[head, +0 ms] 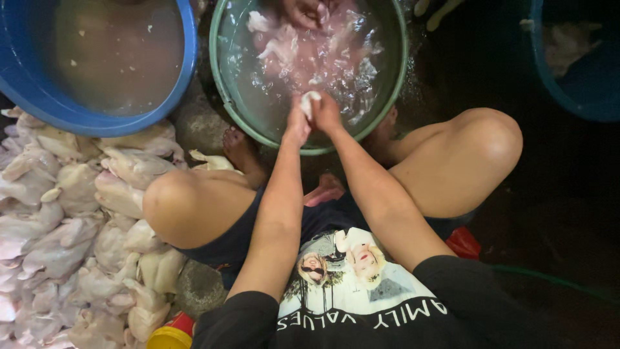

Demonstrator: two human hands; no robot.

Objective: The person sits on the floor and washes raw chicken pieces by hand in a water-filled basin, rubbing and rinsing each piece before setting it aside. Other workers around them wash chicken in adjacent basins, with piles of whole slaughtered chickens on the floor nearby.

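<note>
My left hand [296, 123] and my right hand [327, 114] meet over the near rim of a green tub [223, 81] and together hold a small pale piece of chicken [309, 102]. The tub is full of water with several pink chicken pieces [290, 48] floating in it. At the tub's far edge another person's hand [303, 11] reaches into the water. I am squatting, with my knees on either side of the tub.
A blue tub [187, 52] of cloudy water stands at the upper left. A heap of plucked whole chickens [71, 226] covers the floor on the left. Another blue tub [549, 71] sits at the upper right. A yellow and red container [169, 333] lies near my left side.
</note>
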